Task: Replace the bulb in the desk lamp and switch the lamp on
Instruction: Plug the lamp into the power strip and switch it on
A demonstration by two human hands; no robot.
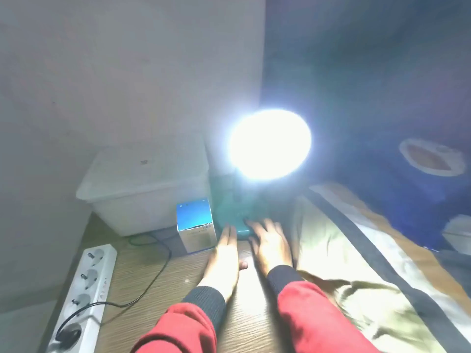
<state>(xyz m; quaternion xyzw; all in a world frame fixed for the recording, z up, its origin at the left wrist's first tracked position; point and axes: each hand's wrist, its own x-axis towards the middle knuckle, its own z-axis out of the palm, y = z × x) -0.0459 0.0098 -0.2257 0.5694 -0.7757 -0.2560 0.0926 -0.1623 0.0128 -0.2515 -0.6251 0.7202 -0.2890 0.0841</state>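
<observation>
desk lamp lit, both hands flat at its base

desk lamp (270, 146) is on and the glare is fierce: the head is a white disc, so the bulb inside cannot be made out at all, and the stem is lost in the bloom. it stands at the far edge of the wooden table (158, 276), in the corner by the wall, only its teal base (229, 215) showing through the haze. the left hand (224, 256) lies with fingers straight and together, tips right at the base rim, holding nothing. the right hand (270, 245) is spread wide, fingers splayed over the base's near edge, blurred, and nothing is in it either; whether a finger presses a switch i cannot tell. just left of the base, a small blue-and-white box (196, 225), print unreadable. behind it, a pale plastic tub (145, 184), washed out. near left, a white power strip (84, 296) with a black plug, its end cut off by the frame. on the right, a patterned blanket (344, 250), smeared.
</observation>
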